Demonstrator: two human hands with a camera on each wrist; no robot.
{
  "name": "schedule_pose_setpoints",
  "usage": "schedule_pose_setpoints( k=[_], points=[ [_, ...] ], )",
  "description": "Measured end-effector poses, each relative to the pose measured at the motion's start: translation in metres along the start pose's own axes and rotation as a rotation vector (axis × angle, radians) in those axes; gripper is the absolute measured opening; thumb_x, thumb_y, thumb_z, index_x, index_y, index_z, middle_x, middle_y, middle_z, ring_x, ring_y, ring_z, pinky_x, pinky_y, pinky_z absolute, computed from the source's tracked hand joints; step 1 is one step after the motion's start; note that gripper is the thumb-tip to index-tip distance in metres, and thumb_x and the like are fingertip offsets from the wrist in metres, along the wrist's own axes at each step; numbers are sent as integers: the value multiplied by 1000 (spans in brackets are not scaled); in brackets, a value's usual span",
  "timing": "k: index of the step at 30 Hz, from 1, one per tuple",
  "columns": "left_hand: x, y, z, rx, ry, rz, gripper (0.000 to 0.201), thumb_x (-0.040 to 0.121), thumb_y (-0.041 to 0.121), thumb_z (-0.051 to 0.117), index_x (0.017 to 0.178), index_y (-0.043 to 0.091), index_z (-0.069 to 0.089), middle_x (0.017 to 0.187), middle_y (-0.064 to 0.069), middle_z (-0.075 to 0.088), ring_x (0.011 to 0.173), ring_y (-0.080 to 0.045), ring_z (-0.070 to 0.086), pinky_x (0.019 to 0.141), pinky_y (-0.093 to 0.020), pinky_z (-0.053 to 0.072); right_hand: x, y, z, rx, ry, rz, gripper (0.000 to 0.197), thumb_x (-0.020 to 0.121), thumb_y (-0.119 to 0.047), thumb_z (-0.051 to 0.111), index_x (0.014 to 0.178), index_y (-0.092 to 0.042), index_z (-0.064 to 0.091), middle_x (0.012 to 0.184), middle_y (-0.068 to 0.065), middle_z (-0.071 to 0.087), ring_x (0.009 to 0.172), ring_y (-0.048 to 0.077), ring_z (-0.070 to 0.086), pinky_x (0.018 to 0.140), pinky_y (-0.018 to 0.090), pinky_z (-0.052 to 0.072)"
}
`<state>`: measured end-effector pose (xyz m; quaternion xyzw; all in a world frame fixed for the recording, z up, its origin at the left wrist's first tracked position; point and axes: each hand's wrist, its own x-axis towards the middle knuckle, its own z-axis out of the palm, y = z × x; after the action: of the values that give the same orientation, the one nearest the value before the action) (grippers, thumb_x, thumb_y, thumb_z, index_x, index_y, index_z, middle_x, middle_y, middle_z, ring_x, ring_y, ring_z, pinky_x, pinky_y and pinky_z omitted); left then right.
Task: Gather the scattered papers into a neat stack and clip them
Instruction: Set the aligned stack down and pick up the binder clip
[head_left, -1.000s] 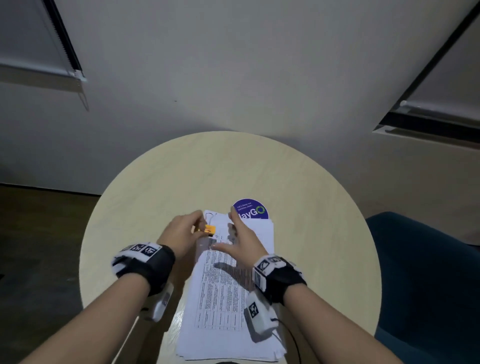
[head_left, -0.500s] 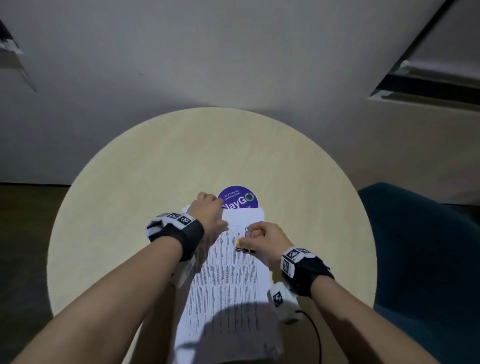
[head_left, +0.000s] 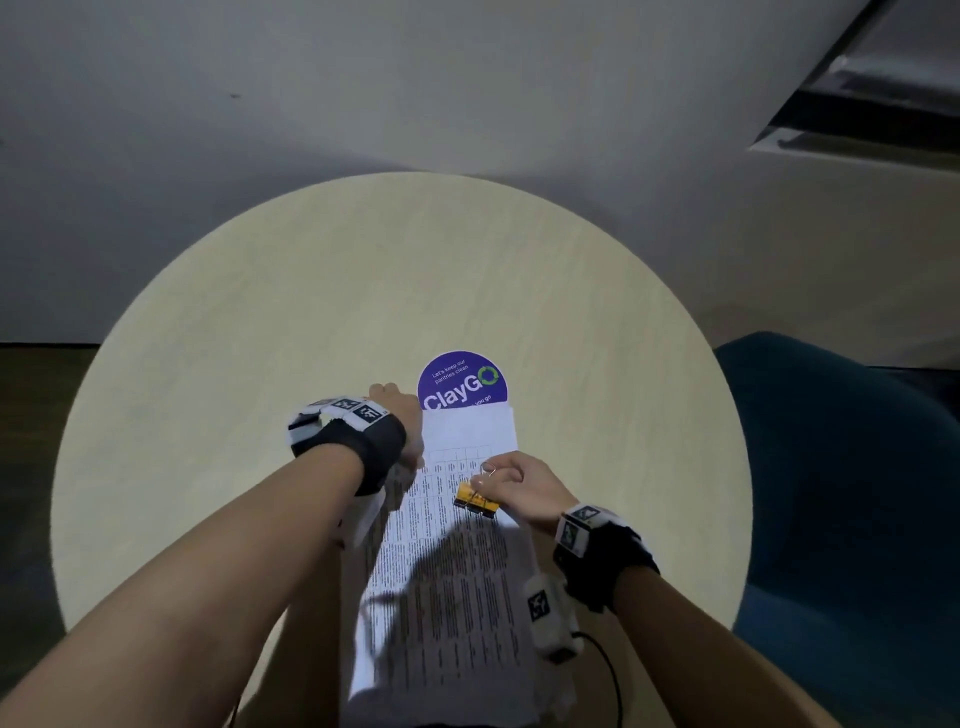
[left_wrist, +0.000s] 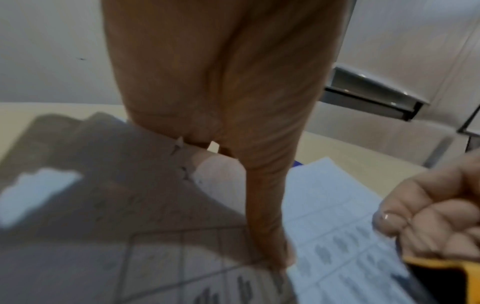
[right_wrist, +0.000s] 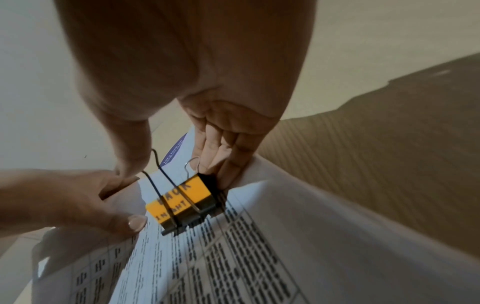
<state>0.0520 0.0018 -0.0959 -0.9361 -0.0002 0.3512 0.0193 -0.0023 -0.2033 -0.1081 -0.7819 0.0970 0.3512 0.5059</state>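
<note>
A stack of printed papers (head_left: 447, 597) lies lengthwise on the round table (head_left: 260, 338), its far end over a purple sticker. My left hand (head_left: 400, 415) holds the stack's far left corner, thumb (left_wrist: 265, 226) on top of the sheets, which bend upward there. My right hand (head_left: 524, 488) pinches the wire handles of a yellow binder clip (head_left: 476, 502) and holds it just above the top sheet, right of the middle. In the right wrist view the clip (right_wrist: 182, 202) hangs over the printed table, with the left hand (right_wrist: 78, 201) beside it.
The purple round ClayGO sticker (head_left: 462, 382) peeks out beyond the papers. A dark teal chair (head_left: 831, 493) stands at the table's right. A thin cable (head_left: 608, 670) runs from my right wrist camera. Bare tabletop stretches on the left and far side.
The clip passed from my left hand to my right, which drew it back over the sheet. My left hand shifted to the stack's far left corner and took hold of it.
</note>
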Motion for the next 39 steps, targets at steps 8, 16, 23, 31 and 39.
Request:
schedule_pose_setpoints(
  k=[8,16,23,31,39],
  points=[
    [-11,2,-16,-256,30,27,29,90,31,60,107,8,67,108,-9,70,86,-25,60,72,-30,46,-17,-23,-20,92,-17,-130,42,71,-7,78,106,-8,56,88,4,66,76,13,63,86,43,54],
    [-21,4,4,-320,132,86,22,91,24,61,104,7,62,109,-15,66,97,-34,63,71,-31,44,2,-92,-53,-186,11,-398,33,77,4,73,99,-16,59,94,10,67,86,15,64,91,30,52],
    [-27,3,3,-355,133,106,12,93,16,55,97,6,61,106,-12,68,86,-28,62,72,-30,46,27,-104,-47,-374,-36,-436,15,78,-5,76,88,-9,66,71,9,69,77,10,64,87,28,53],
    [-29,1,5,-319,171,137,11,93,19,56,94,8,59,107,-10,67,89,-29,62,69,-30,43,42,-100,-44,-462,-55,-407,17,75,-11,79,78,-15,63,81,27,69,86,35,69,83,48,57],
    [-27,0,9,-320,184,152,21,92,27,58,107,12,61,114,-9,64,101,-29,61,72,-30,43,50,-97,-38,-541,-145,-343,23,73,-14,81,84,-13,61,67,-3,71,92,28,70,90,45,54]
  ],
)
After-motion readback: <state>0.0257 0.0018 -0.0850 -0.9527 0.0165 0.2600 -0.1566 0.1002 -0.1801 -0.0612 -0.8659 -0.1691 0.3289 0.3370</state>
